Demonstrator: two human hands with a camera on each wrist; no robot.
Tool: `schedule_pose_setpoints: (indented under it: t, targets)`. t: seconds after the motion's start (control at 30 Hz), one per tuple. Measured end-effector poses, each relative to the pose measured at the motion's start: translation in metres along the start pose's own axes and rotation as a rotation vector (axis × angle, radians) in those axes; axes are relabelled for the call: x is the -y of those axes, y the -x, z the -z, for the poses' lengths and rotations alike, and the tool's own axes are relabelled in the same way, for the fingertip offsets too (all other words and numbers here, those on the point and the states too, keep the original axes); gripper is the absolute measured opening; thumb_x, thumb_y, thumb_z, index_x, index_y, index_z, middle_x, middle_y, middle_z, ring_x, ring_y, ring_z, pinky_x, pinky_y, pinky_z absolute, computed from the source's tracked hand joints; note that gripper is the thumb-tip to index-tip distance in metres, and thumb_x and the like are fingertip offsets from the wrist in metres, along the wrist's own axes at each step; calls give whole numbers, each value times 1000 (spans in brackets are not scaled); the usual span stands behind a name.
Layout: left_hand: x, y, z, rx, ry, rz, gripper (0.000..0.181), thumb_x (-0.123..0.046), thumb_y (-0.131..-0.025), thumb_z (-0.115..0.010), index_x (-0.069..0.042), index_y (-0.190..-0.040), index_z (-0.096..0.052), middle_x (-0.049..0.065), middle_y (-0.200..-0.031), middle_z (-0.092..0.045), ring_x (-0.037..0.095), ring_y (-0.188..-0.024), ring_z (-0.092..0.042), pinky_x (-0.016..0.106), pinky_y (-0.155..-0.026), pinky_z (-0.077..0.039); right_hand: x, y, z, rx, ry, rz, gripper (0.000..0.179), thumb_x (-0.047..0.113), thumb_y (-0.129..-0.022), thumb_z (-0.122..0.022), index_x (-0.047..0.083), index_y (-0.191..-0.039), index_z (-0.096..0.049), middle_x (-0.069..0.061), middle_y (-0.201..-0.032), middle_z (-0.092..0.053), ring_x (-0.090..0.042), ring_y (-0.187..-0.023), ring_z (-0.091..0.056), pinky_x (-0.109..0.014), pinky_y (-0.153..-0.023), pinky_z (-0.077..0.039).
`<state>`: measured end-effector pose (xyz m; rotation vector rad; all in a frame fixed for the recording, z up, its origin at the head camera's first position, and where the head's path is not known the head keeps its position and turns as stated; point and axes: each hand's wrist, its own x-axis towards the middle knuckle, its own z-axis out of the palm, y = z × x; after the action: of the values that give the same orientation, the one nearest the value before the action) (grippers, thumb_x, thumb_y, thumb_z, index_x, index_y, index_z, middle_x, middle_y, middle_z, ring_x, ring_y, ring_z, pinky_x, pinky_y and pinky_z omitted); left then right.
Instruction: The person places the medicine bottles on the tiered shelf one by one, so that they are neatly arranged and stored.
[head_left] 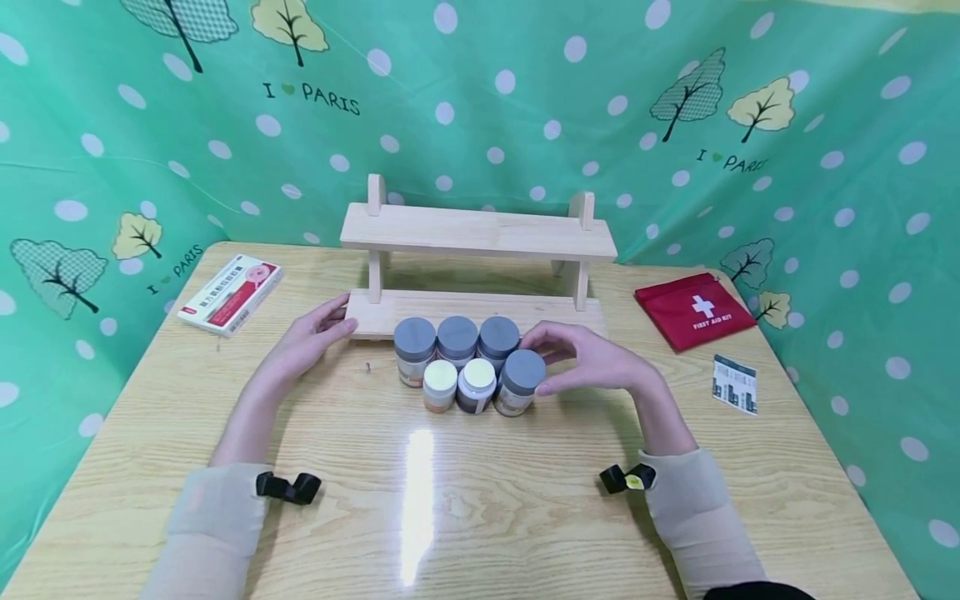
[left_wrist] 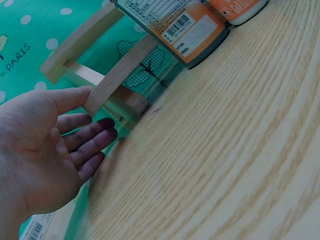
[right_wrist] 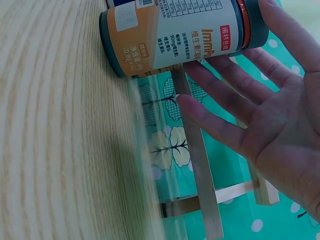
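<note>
Six supplement bottles stand in a cluster before a two-tier wooden shelf (head_left: 480, 232). Those with grey lids include a back-left bottle (head_left: 414, 350) and a front-right bottle (head_left: 516, 387); two smaller ones, a white-lidded bottle (head_left: 439, 387) and its dark-bodied neighbour (head_left: 476, 387), are in front. My right hand (head_left: 592, 358) holds the front-right bottle near its lid, thumb in front and fingers behind. Its orange-and-white label (right_wrist: 170, 35) faces the right wrist camera. At the shelf's left end, my left hand (head_left: 311, 337) touches the lower board (left_wrist: 120, 75) with the thumb, its other fingers loosely extended.
A white-and-red medicine box (head_left: 231, 293) lies at the table's back left. To the right are a red first aid pouch (head_left: 695, 311) and a small printed packet (head_left: 735, 384). Green patterned cloth (head_left: 480, 100) hangs behind the table (head_left: 337, 500) and along its sides.
</note>
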<state>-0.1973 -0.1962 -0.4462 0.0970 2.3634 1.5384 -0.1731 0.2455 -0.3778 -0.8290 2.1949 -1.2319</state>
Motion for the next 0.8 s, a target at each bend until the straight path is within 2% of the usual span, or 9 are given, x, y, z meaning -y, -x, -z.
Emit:
schedule_pose_setpoints:
  t: [0.47, 0.8]
  targets:
    - [0, 1, 1, 8, 6, -4, 75, -42, -107, -53, -16, -167, -16, 27, -165, -30, 43, -155, -26, 60, -128, -19, -2, 1, 0, 37, -8, 8, 52, 16, -86, -83, 13, -135, -64, -7, -130, -67, -26, -120, -65, -47, -106, -55]
    - [0, 2, 1, 10, 6, -9, 75, -43, -107, -52, -16, -167, -16, 27, -164, -31, 44, -154, -27, 61, -128, -20, -5, 1, -1, 0, -10, 3, 51, 16, -83, -86, 18, -130, -67, -4, -128, -68, -24, -114, -68, -41, -100, -59]
